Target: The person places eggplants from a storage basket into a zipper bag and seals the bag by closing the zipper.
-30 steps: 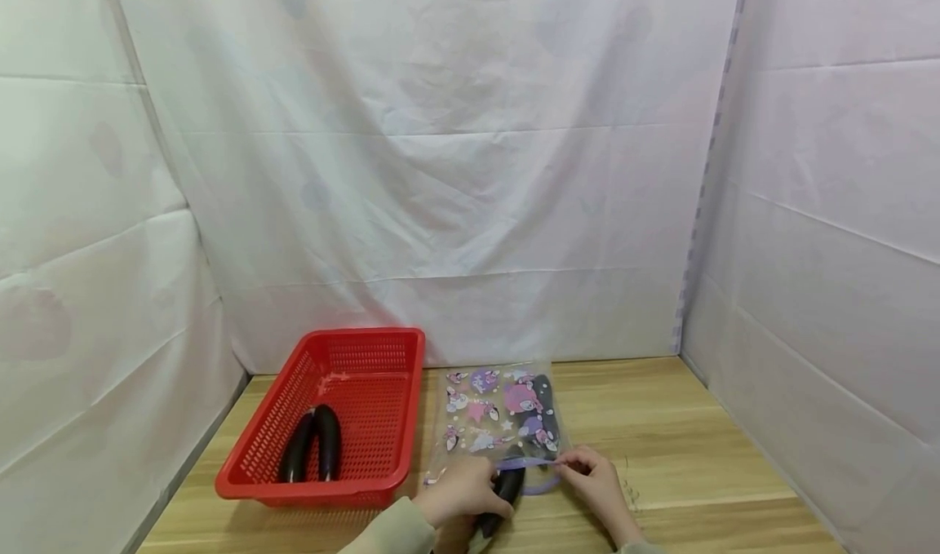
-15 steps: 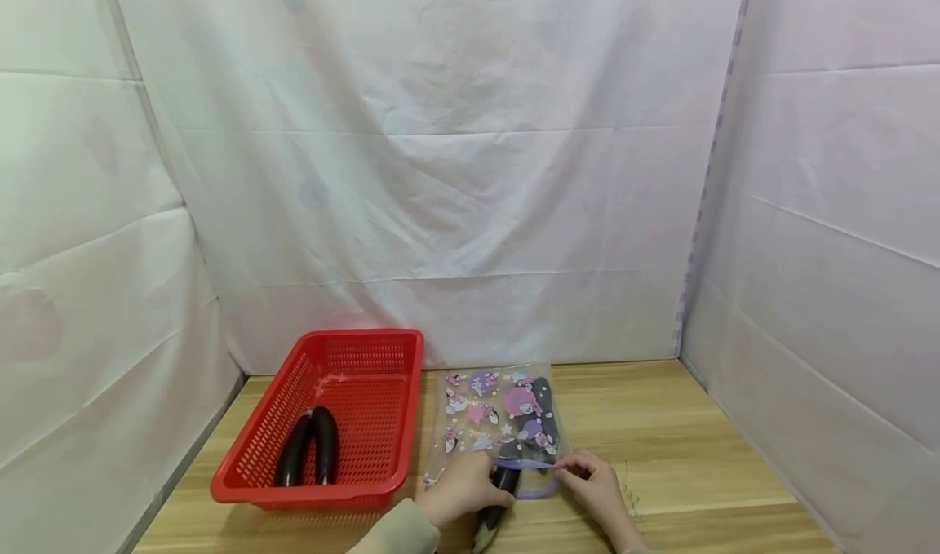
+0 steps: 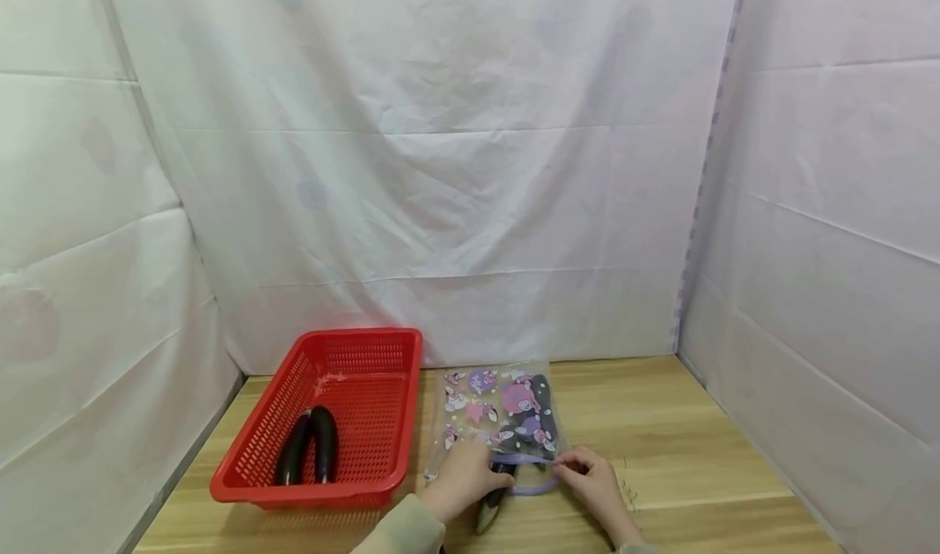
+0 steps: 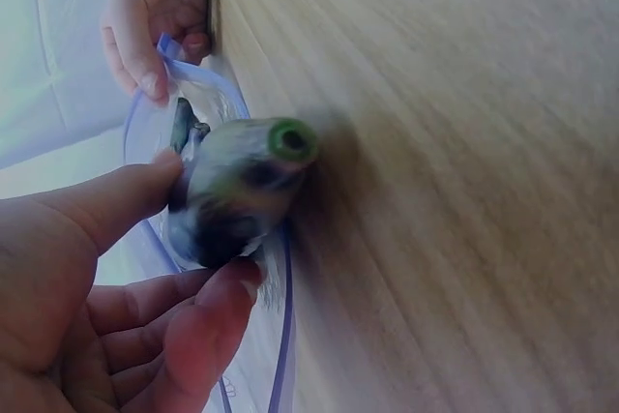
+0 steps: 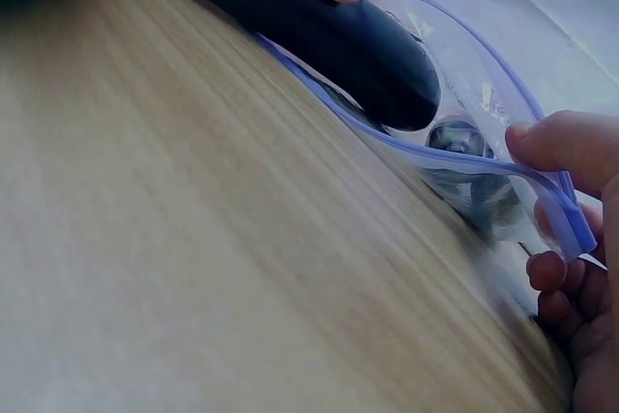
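My left hand (image 3: 463, 480) grips a dark eggplant (image 5: 329, 36) near its pale green stem end, thumb on one side and fingers on the other. The eggplant's rounded end lies inside the spread mouth of a clear zip bag (image 3: 477, 414) with pink and purple cartoon prints. At the right corner of that mouth, my right hand (image 3: 595, 482) pinches the purple zip edge (image 5: 542, 176) between thumb and fingers. Another eggplant (image 3: 542, 399) lies inside the bag along its right side, seen through the plastic. The stem end (image 4: 290, 140) of the held eggplant points back over the table.
A red plastic basket (image 3: 402, 440) stands left of the bag, with two eggplants (image 3: 325, 444) lying in it. Beneath everything is a wood-grain table (image 3: 698, 456). White cloth walls (image 3: 455, 211) enclose it at the back and both sides.
My left hand has pushed the eggplant forward, farther into the bag's mouth, so less of its dark body shows outside. My right hand keeps its hold on the zip edge.
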A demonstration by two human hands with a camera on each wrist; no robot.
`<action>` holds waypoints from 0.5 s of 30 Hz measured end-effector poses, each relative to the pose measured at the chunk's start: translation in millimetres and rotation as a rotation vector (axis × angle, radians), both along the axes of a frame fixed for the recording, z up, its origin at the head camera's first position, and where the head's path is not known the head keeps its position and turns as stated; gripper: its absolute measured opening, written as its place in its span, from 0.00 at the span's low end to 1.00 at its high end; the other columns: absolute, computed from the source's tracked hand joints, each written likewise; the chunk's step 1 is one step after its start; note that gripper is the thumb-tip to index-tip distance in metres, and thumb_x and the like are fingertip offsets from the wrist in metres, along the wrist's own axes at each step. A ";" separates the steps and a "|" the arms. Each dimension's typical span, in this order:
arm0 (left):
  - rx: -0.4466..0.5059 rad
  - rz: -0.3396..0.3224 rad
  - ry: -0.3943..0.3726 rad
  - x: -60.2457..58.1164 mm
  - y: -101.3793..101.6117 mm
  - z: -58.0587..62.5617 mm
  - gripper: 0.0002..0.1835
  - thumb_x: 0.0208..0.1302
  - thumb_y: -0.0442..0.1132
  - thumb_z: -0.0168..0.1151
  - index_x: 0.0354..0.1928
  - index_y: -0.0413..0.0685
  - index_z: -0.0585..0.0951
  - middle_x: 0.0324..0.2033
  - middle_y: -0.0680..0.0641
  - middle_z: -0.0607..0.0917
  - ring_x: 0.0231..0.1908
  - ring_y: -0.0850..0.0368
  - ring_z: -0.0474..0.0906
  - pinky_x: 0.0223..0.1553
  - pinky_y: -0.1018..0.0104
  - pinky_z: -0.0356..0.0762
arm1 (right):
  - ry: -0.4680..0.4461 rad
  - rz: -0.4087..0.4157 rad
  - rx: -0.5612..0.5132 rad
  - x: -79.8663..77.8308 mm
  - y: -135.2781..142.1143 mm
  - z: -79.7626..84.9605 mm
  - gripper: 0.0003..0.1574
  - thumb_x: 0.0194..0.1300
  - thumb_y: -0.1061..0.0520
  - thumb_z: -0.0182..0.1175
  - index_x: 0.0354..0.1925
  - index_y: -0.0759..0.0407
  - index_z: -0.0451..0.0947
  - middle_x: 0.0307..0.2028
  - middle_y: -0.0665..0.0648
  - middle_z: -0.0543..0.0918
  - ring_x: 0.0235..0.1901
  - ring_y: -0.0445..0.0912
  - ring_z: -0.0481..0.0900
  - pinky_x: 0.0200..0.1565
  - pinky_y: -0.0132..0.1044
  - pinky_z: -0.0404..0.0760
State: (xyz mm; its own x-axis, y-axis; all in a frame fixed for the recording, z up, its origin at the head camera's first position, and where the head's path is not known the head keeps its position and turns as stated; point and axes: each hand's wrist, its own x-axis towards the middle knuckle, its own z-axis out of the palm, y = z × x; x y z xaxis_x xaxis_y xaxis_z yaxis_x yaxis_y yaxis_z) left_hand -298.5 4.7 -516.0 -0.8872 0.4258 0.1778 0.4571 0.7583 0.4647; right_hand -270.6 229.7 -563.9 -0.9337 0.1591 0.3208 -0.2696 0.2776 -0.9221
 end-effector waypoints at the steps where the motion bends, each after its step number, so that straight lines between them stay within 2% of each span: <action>1: -0.016 0.010 0.023 -0.7 -0.6 -0.5 0.23 0.45 0.54 0.75 0.12 0.55 0.70 0.09 0.59 0.65 0.13 0.63 0.59 0.17 0.66 0.60 | 0.001 0.008 0.001 -1.1 -0.5 0.7 0.09 0.49 0.71 0.70 0.27 0.59 0.84 0.25 0.51 0.81 0.26 0.38 0.73 0.31 0.30 0.73; 5: -0.054 0.030 0.078 -0.3 -4.2 0.3 0.26 0.46 0.56 0.74 0.10 0.56 0.68 0.09 0.59 0.65 0.14 0.63 0.58 0.18 0.66 0.59 | -0.012 0.034 0.008 -5.5 -2.5 4.7 0.07 0.50 0.69 0.71 0.28 0.60 0.84 0.26 0.52 0.81 0.26 0.38 0.73 0.31 0.30 0.73; 9: -0.025 0.009 0.091 5.8 -7.4 2.1 0.24 0.48 0.55 0.74 0.12 0.56 0.69 0.10 0.60 0.65 0.14 0.64 0.58 0.17 0.67 0.59 | -0.004 0.029 0.023 -5.8 -1.0 5.5 0.07 0.50 0.69 0.70 0.27 0.59 0.85 0.26 0.51 0.81 0.27 0.38 0.73 0.31 0.30 0.73; 11: -0.019 -0.006 0.100 11.3 -9.2 2.4 0.22 0.48 0.53 0.73 0.13 0.55 0.70 0.10 0.61 0.64 0.14 0.65 0.58 0.17 0.68 0.58 | 0.028 0.024 0.032 -4.7 0.8 2.5 0.07 0.50 0.70 0.70 0.27 0.60 0.84 0.25 0.51 0.81 0.26 0.37 0.73 0.31 0.30 0.73; 15: -0.034 -0.035 0.115 26.0 -12.5 3.7 0.17 0.48 0.50 0.73 0.17 0.54 0.74 0.12 0.62 0.65 0.16 0.66 0.60 0.17 0.69 0.59 | 0.043 0.001 0.031 -8.2 6.2 -15.7 0.08 0.48 0.71 0.71 0.26 0.61 0.84 0.24 0.52 0.80 0.25 0.37 0.73 0.29 0.31 0.72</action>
State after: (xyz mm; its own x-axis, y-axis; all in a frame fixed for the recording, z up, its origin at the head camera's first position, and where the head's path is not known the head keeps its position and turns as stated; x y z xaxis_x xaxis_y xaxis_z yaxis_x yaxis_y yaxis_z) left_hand -272.5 -7.8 -512.4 -0.8464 0.4636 0.2622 0.5322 0.7554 0.3823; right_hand -278.7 235.9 -579.6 -0.9189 0.1476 0.3657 -0.3094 0.3054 -0.9006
